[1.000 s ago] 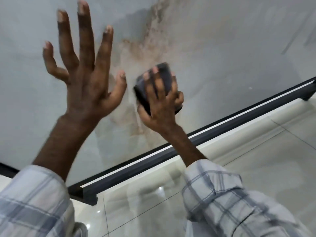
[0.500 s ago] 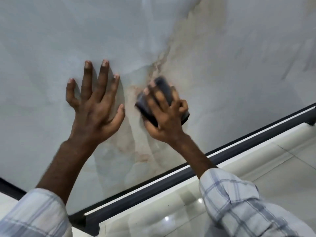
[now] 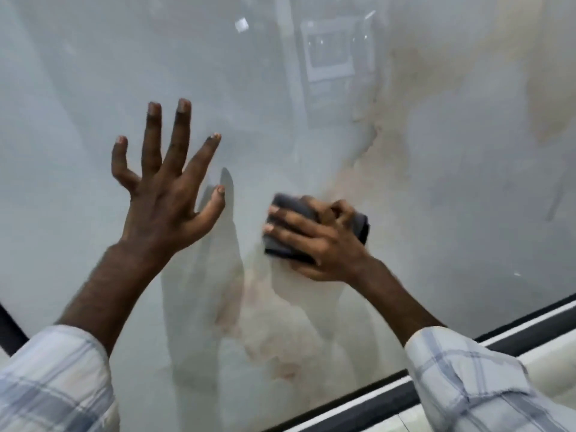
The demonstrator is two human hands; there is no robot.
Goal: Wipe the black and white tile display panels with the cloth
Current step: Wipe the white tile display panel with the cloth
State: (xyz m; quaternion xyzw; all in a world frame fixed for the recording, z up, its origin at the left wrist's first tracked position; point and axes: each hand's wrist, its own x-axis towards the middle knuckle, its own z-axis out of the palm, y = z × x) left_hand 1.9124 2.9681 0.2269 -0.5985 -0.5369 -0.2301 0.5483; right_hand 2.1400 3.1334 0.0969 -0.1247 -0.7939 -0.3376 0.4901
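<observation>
Head view of a glossy pale tile panel [image 3: 93,73], grey-white with a tan, rust-tinged vein [image 3: 383,145] running from the upper right down toward the lower centre. The right hand [image 3: 324,241] presses a folded dark grey cloth [image 3: 290,210] flat against the panel, just beside the lower reach of the vein; its grip is closed over the cloth, the fingers [image 3: 286,218] lying across the top and the thumb tucked under the lower edge. The left hand [image 3: 165,201] is raised to the left of the cloth, near it but apart, with its grip wide open, all fingers splayed and nothing held; whether the fingertips touch the panel cannot be told. Faint reflections of both forearms show in the polished surface below the hands. A black frame rail [image 3: 386,403] with a white strip bounds the panel's lower edge, slanting up to the right. Both arms wear pale blue plaid sleeves, the left sleeve [image 3: 53,385] at lower left and the right sleeve [image 3: 473,385] at lower right, the latter overlapping the rail.
</observation>
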